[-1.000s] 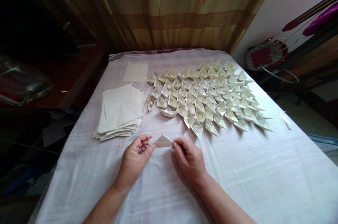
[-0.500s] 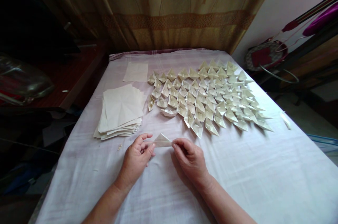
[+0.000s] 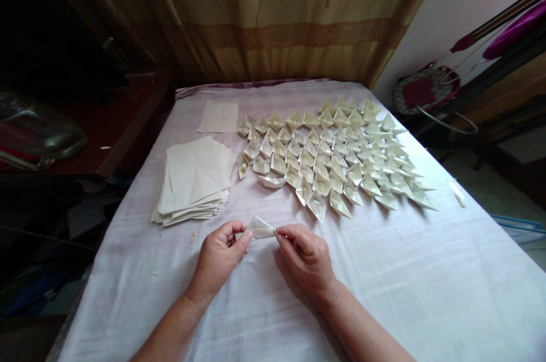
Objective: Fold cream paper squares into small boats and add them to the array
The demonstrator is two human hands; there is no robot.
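Observation:
A small folded white paper piece (image 3: 260, 228) hangs just above the white cloth (image 3: 405, 282) near the front middle. My left hand (image 3: 219, 259) pinches its left end and my right hand (image 3: 305, 257) pinches its right end. Beyond my hands lies a wide spread of several finished folded paper boats (image 3: 336, 163). A stack of flat white paper sheets (image 3: 194, 180) lies to the left of my left hand.
A single flat sheet (image 3: 218, 116) lies at the back left of the cloth. A patterned curtain (image 3: 277, 15) hangs behind. Dark wooden furniture (image 3: 123, 117) stands on the left. A paper scrap (image 3: 457, 192) lies near the right edge.
The paper piece between my fingers has changed from a flat triangle to a more opened, puffed shape. Both hands stay in about the same place.

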